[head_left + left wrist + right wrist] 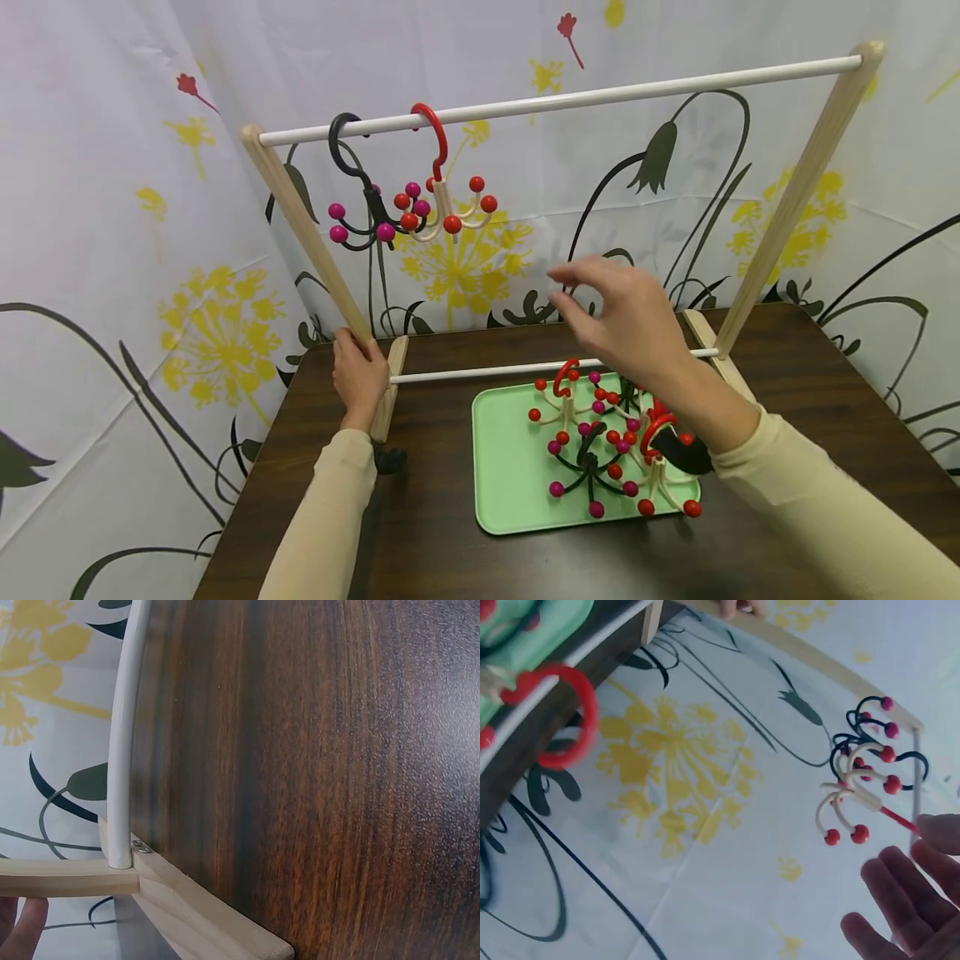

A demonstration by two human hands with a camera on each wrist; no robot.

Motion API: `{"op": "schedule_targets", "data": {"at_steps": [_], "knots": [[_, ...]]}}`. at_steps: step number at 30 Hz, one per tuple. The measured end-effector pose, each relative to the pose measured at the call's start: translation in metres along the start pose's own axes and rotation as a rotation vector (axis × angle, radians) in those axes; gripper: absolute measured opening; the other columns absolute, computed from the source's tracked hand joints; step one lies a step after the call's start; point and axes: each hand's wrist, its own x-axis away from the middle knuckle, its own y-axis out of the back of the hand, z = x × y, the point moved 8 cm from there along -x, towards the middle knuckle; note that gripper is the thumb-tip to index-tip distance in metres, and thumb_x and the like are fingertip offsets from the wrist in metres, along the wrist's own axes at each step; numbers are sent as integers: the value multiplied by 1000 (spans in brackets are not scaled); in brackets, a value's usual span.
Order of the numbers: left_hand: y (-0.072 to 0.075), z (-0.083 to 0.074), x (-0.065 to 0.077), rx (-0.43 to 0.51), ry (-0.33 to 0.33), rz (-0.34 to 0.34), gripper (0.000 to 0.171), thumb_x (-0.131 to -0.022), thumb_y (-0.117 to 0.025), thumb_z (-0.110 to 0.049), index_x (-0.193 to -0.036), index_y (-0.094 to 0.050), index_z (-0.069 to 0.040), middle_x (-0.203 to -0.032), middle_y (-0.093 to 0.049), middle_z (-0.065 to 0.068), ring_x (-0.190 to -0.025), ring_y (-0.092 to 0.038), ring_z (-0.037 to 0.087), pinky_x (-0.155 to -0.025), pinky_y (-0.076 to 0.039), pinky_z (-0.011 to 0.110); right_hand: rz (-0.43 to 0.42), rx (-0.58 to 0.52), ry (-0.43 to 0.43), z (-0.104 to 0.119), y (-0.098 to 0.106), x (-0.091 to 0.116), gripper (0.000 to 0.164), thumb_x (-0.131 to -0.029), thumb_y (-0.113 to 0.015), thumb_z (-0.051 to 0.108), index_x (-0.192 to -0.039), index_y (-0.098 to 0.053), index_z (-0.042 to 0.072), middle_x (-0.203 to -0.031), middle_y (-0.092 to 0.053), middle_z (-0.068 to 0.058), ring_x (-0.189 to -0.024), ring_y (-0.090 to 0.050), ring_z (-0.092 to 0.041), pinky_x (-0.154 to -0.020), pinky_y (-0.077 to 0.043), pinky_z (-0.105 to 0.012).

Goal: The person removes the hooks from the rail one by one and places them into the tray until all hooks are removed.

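Observation:
A rack (562, 102) of white rods and wooden posts stands on the table. My left hand (360, 375) grips its left wooden post (311, 233) low down, close to the foot. Over the top rod hang a black hanger (372, 200) with magenta balls on its arms and a cream hanger (442, 200) with a red hook and red balls. Raised in front of the rack, to the right of both, my right hand (630, 317) holds nothing; its thumb and forefinger are apart. Below it, several similar hangers (590, 467) lie on a green tray (498, 475).
The rack's lower white rod (480, 372) runs behind the tray. A wooden foot (202, 911) juts forward under the left post. A flowered curtain (450, 42) hangs behind the dark wooden table (420, 533). The right post (795, 200) rises beyond my right forearm.

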Motion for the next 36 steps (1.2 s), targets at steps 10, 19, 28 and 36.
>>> {"op": "schedule_targets", "data": {"at_steps": [10, 19, 28, 36], "knots": [[2, 0, 2, 0, 3, 2, 28, -97, -54, -22, -118, -45, -5, -103, -50, 20, -87, -56, 49, -72, -41, 62, 116, -130, -100, -5, -46, -85, 38, -99, -57, 17, -136, -58, 5, -129, -62, -8, -119, -56, -20, -99, -41, -34], [4, 0, 3, 3, 13, 2, 29, -98, -54, -22, -120, -45, -6, -105, -51, 19, -88, -57, 48, -72, -42, 62, 259, -225, -227, -6, -82, -127, 61, -104, -47, 30, -156, -22, 11, -150, -45, -4, -127, -54, -20, -100, -43, -31], [4, -3, 2, -1, 1, 3, 29, -98, -53, -23, -121, -46, -6, -104, -52, 18, -88, -58, 48, -72, -42, 61, 296, -88, -347, -10, -94, -134, 53, -102, -50, 37, -148, -42, 13, -117, -64, -3, -102, -57, -17, -84, -45, -32], [4, -2, 2, -1, 11, 10, 29, -97, -54, -22, -119, -46, -6, -105, -52, 19, -89, -58, 49, -73, -42, 61, 272, 27, -399, -24, -80, -127, 37, -101, -49, 38, -130, -62, 18, -97, -66, 2, -81, -56, -17, -68, -43, -31]]}}
